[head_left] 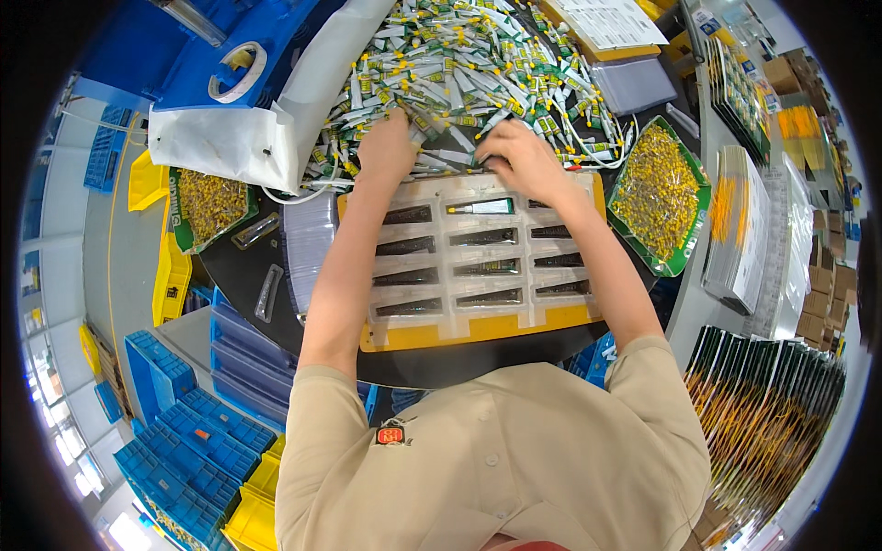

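A heap of small white-and-green tubes with yellow caps (441, 69) covers the far part of the black table. My left hand (386, 151) reaches into its near edge; the fingertips are smeared and partly hidden among the tubes. To the right, my right hand (525, 158) has its fingers curled together around a small tube (497, 119). Below both hands lies a yellow-edged board (459, 334) carrying clear plastic moulded blisters (443, 266) in rows. One tube (480, 208) lies in the top middle pocket. Dark wedge shapes show through the other pockets.
Green boxes of yellow caps flank the board, one at left (213, 207) and one at right (660, 197). Stacked clear plastic sheets (310, 243) stand left of my left forearm. A tape roll (237, 73) sits at upper left; printed cards (763, 395) fill the lower right.
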{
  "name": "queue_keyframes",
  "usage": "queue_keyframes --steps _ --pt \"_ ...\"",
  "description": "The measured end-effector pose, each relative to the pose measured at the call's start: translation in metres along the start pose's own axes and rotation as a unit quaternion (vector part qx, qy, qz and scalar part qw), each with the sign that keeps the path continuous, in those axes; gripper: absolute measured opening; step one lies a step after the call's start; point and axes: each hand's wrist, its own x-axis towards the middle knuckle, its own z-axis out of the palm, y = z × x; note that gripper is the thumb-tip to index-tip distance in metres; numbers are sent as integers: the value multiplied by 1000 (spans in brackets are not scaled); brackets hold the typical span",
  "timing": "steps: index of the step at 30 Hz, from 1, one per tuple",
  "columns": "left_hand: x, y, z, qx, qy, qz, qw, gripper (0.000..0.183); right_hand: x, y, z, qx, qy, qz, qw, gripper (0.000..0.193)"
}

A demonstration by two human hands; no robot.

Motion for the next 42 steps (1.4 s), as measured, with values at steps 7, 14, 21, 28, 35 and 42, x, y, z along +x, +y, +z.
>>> queue_keyframes --steps 7,14,21,28,35,42 --pt "-28 -13 -14 -174 95 87 976 14 27 -6 -9 59 12 92 994 10" --pt "-98 -29 -49 -296 226 130 919 14 13 -73 17 184 1 88 979 14" --pt "-167 -43 -54 -303 192 63 931 23 43 -59 63 51 115 -33 992 12" --pt "-236 -37 -35 -247 106 185 945 26 61 -56 45 -71 -4 27 997 19" --pt "-246 -36 -19 -174 80 265 945 29 -14 -140 52 68 -142 -61 986 21" --pt "-246 -30 -24 -135 52 289 946 25 -17 -130 52 -17 -26 81 996 19"
